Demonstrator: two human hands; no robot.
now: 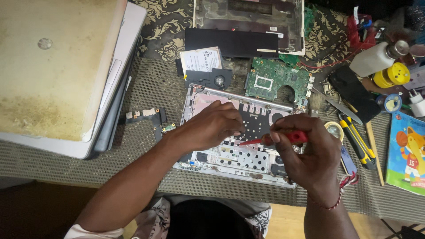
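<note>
The laptop shell (230, 155) lies open on the mat (146, 88), in front of the person. The left hand (208, 126) rests flat on it, fingers loosely curled, holding nothing. The right hand (310, 155) grips a red screwdriver (270, 139), tip down on the perforated plate. Best to keep the shell pinned and the driver upright, seated squarely.

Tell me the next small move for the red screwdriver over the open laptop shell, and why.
Probably lower the tip straight onto the spot beside the left fingertips and turn. The right hand holds the red screwdriver angled toward the left hand, which is pressing on the laptop shell. The tip's exact contact is too small to tell.
</note>
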